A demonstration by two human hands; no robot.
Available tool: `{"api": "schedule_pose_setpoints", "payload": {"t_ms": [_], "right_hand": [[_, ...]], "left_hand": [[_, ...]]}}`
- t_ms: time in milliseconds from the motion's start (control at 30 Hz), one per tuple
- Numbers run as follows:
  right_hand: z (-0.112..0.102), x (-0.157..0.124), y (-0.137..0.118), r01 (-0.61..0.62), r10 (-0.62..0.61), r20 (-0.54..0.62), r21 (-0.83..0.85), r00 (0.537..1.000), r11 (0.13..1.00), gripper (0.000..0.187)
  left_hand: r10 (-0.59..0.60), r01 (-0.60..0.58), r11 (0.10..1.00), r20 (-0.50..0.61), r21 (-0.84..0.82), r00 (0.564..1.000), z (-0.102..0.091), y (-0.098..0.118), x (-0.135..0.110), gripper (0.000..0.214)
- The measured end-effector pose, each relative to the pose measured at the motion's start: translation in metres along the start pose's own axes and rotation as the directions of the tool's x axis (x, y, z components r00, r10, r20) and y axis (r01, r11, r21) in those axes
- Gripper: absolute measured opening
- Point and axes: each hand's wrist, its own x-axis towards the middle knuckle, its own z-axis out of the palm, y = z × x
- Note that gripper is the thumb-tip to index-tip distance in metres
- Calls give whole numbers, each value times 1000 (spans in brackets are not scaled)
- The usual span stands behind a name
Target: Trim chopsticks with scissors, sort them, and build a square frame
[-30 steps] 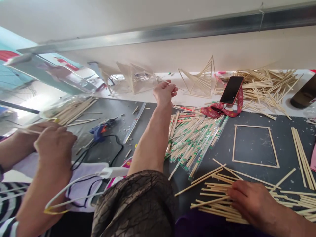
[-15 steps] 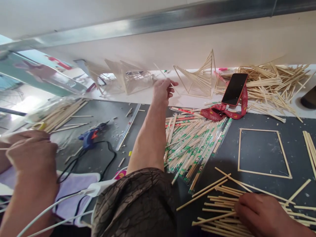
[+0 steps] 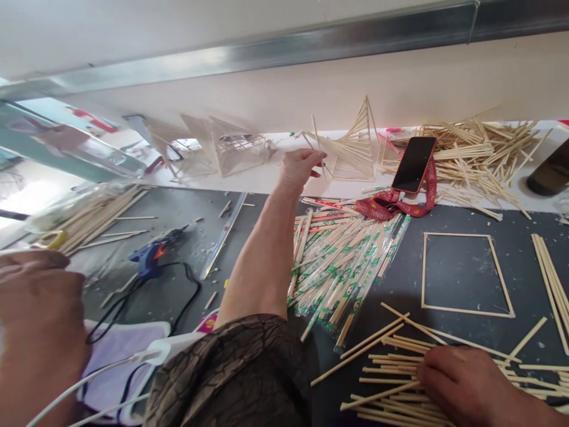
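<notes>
My left hand [image 3: 299, 168] reaches out to the white ledge, its fingers pinched on a thin wooden stick [image 3: 316, 136] that stands beside a pyramid-shaped stick model [image 3: 355, 148]. My right hand [image 3: 462, 382] lies at the bottom right with curled fingers closed on a heap of loose wooden sticks [image 3: 391, 356] on the dark table. A spread of wrapped chopsticks [image 3: 342, 261] lies between my two arms.
A square stick frame [image 3: 466, 310] lies flat at the right. A phone [image 3: 413, 163] with a red lanyard [image 3: 386, 204] leans on a stick pile [image 3: 480, 154]. A blue glue gun [image 3: 149, 255], more stick models [image 3: 231, 148] and another person's hand [image 3: 40, 314] are at the left.
My left hand has moved slightly right toward the pyramid model, and the stick now stands more upright. The other person's hands have dropped lower left. My right hand stays on the sticks.
</notes>
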Motion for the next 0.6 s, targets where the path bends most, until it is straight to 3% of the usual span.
{"api": "schedule_pose_setpoints", "payload": {"t_ms": [200, 433, 600], "right_hand": [[-5, -2, -1, -13, 9, 79, 46, 997, 999, 24], [-2, -3, 2, 0, -2, 59, 26, 998, 1000, 23], [-2, -3, 2, -9, 7, 74, 33, 997, 999, 19]], "left_hand": [[-60, 48, 988, -75, -146, 995, 6, 1, -20, 18], [-87, 61, 963, -89, -263, 992, 22, 14, -36, 17], [-121, 102, 960, -59, -262, 991, 14, 8, -52, 23]]}}
